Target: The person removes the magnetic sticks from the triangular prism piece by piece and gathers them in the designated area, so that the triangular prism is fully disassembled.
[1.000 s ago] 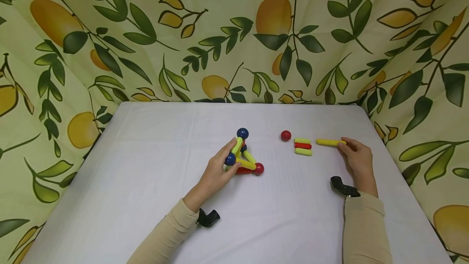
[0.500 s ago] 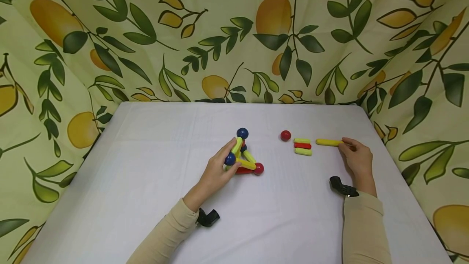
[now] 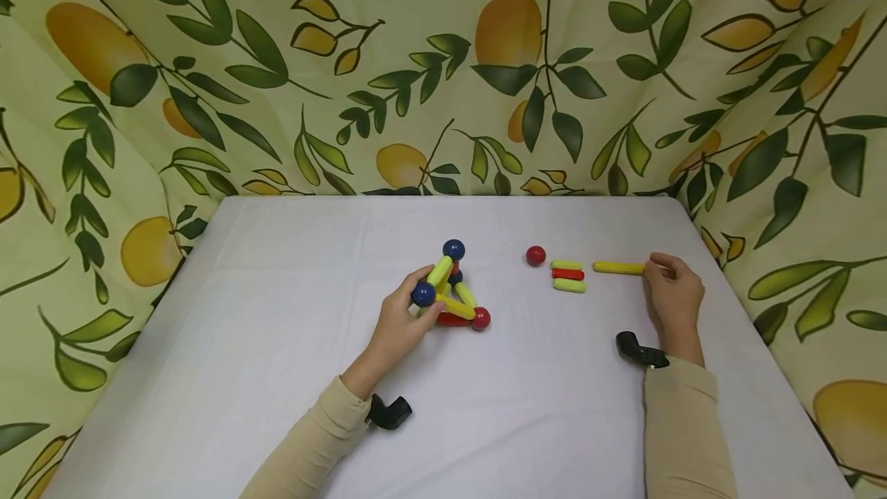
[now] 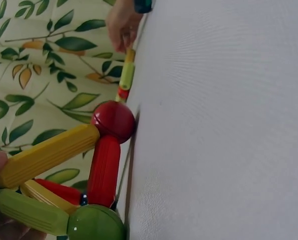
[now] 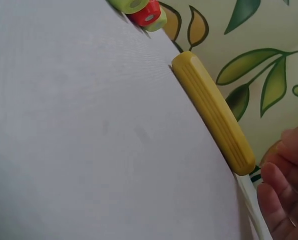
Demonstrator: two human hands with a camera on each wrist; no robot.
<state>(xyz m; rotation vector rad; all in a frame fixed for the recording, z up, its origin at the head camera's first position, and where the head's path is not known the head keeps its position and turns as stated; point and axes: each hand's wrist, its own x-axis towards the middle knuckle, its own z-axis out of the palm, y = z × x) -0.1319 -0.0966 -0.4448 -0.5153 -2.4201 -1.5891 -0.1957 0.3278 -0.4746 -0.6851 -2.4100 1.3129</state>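
Sticks and balls make a pointy frame (image 3: pixel 467 296) near the middle of the white bench (image 3: pixel 277 391). The left hand (image 3: pixel 398 322) is holding it at one corner, beside a shiny blue ball (image 3: pixel 423 294), with the thumb on a yellow stick (image 4: pixel 48 155). The sticks look like hard plastic, with flat sides and thin lines cut along them. A red ball (image 3: pixel 480 319) and a green ball (image 4: pixel 96 223) make two other round, smooth corners.

Over to the right, a loose yellow bar (image 3: pixel 619 268) with rounded ends lies flat. The right hand (image 3: pixel 675 291) is just beside its end, fingers softly bent and holding nothing.

Between the frame and the bar, three short sticks (image 3: pixel 568 274) lie side by side, two light green and one red. A smooth, loose red ball (image 3: pixel 536 256) sits near them.

Behind, a cloth curtain (image 3: pixel 305 168) hangs in soft folds, with leaves and orange fruit on it.
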